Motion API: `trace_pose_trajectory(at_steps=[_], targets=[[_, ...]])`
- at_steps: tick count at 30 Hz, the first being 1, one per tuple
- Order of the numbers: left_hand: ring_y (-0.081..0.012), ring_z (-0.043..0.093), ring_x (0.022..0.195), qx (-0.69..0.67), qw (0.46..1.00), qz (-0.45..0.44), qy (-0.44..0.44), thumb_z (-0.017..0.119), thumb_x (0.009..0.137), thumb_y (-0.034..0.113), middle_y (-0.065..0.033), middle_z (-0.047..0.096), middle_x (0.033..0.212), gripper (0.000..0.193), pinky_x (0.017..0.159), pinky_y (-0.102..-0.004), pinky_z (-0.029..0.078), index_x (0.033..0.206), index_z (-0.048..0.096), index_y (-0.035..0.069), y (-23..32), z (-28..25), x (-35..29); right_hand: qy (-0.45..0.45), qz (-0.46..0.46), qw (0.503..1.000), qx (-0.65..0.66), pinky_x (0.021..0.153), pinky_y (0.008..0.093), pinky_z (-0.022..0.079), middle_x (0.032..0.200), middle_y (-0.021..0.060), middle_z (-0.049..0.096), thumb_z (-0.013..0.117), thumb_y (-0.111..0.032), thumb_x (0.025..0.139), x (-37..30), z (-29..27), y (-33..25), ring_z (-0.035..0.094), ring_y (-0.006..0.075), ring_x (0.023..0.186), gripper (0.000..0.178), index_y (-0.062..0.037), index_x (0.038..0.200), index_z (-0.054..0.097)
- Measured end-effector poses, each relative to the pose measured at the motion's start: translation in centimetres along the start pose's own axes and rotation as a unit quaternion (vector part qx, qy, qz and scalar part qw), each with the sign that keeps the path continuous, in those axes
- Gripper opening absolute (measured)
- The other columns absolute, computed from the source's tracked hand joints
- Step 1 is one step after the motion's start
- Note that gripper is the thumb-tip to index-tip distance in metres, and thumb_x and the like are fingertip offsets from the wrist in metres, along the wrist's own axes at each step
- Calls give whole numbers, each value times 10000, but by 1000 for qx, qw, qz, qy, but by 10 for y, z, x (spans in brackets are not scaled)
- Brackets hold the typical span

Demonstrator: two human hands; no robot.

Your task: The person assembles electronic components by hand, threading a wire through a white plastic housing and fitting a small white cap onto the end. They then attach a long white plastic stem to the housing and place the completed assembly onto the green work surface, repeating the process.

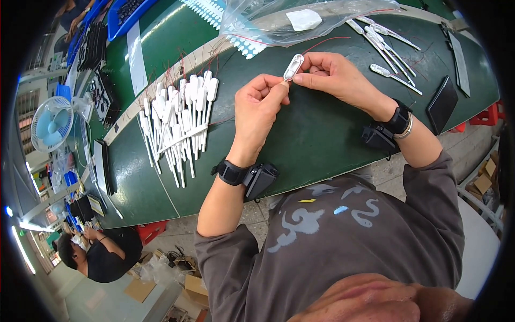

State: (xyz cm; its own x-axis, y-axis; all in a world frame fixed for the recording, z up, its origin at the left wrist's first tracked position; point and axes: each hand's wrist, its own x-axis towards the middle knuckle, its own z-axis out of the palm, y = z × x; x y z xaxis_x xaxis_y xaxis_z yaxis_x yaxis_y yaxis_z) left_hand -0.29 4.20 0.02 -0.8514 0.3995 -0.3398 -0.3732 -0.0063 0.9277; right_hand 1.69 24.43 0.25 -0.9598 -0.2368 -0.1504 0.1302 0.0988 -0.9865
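Both hands pinched one small white plastic piece (293, 66) at upper centre of the frame — left hand (258, 110) at its lower tip, right hand (335, 76) beside it. It looked light, stiff and slippery, best held by its edges. Its thin red wire (327, 41) was hard to trace — the pile of finished pieces (179, 126) lay left.

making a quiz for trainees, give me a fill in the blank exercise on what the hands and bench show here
1. Both hands hold one small white oblong part between their ____.
2. The pile of white pieces lies to the person's ____ of the left hand.
3. The bench top is coloured ____.
4. Each wrist wears a ____ band; the right hand too.

Missing words: fingers; left; green; black
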Motion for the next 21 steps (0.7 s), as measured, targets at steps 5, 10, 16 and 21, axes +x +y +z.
trace_pose_trajectory(at_steps=[5,10,16,21], targets=[[-18,521,629,-3,1000,29,9,653,923,118,14,637,757,117,561,-175,363,939,669,3,-4,4,1,9,3,1000,15,527,194,248,668,-121,405,673,-198,938,-1,2,-1,325,-16,604,154,-49,965,646],[-31,564,677,11,999,49,20,647,937,110,10,639,761,123,591,-180,395,937,663,-11,-7,6,0,26,-1,999,-43,522,202,233,651,-124,378,678,-198,931,-1,3,4,306,-15,595,157,-48,964,644],[-36,578,693,27,998,55,31,647,939,111,8,641,767,124,600,-184,409,943,660,-12,-8,7,-1,40,-1,998,-50,519,207,225,644,-126,372,666,-188,937,-3,6,2,297,-15,589,148,-45,942,631],[-38,577,690,36,997,52,34,647,939,111,8,640,767,122,600,-184,411,947,660,-10,-7,6,0,29,-21,999,-31,522,203,233,650,-121,390,652,-179,946,-1,5,4,306,-15,596,141,-44,923,619]])
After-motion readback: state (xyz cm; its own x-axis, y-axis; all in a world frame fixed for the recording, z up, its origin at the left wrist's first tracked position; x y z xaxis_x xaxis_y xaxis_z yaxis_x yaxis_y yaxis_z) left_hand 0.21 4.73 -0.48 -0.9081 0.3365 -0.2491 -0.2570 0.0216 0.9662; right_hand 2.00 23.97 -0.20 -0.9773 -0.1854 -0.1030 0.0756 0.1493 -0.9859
